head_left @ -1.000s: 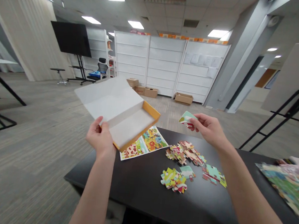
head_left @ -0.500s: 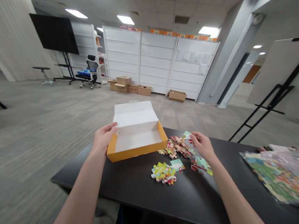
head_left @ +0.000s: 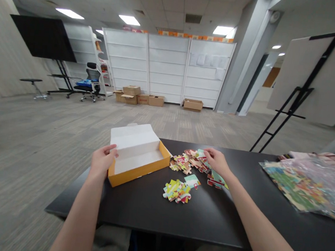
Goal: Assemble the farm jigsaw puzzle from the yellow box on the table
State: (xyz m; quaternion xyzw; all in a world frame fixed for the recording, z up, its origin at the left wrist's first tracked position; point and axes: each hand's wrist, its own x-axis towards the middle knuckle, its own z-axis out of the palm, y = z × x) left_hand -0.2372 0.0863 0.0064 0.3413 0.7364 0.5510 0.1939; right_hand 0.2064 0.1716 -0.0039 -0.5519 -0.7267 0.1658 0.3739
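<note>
My left hand [head_left: 102, 161] grips the left end of an open yellow cardboard box [head_left: 141, 171], thumb at its rim. The box has a white inside with nothing in it, and its lid is folded back, away from me. In my right hand [head_left: 219, 163] a light green puzzle piece [head_left: 200, 153] is pinched over a heap of jigsaw pieces [head_left: 182, 162] right of the box. Closer to me lies a smaller heap of yellow-green pieces [head_left: 176, 191], with a pale green piece [head_left: 192, 180] at its edge. More red and green pieces [head_left: 216, 179] lie under my right wrist.
On the right of the black table [head_left: 136, 212] lies a clear plastic bag [head_left: 306, 184] with a colourful printed picture. Beyond the table stand a board on a black frame [head_left: 297, 99], cardboard boxes [head_left: 131, 95], an office chair [head_left: 90, 81] and a screen on a stand [head_left: 43, 38].
My left hand has lowered the box, which now sits more level at the table. My right hand stays at the heap with its piece. The whole view has swung slightly right.
</note>
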